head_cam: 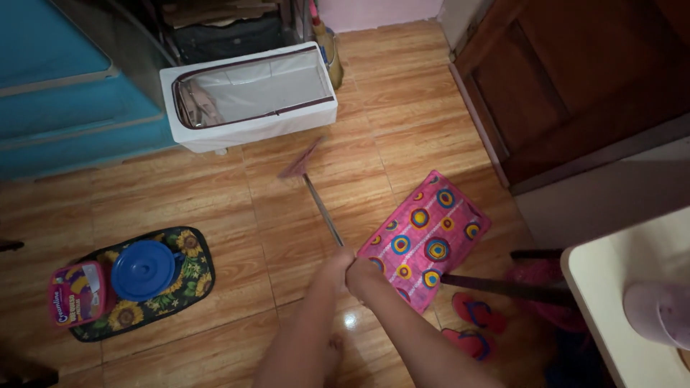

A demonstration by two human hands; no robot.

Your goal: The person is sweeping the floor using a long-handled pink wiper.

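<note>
Both of my hands grip the thin metal handle of a broom (322, 208) low in the middle of the view. My left hand (336, 264) and my right hand (361, 273) sit side by side, touching, on the near end of the handle. The broom's pink head (300, 162) rests on the wood-look tiled floor (215, 208) in front of a white fabric storage box (251, 93). A pink mat with coloured circles (428, 233) lies just right of my hands.
A sunflower-print mat (183, 287) at the lower left carries a blue lidded pot (144, 269) and a pink plastic tub (75, 293). Blue drawers (57, 108) stand at the left, a dark wooden cabinet (575, 79) at the right. Red slippers (474, 323) lie beside a white table (632, 287).
</note>
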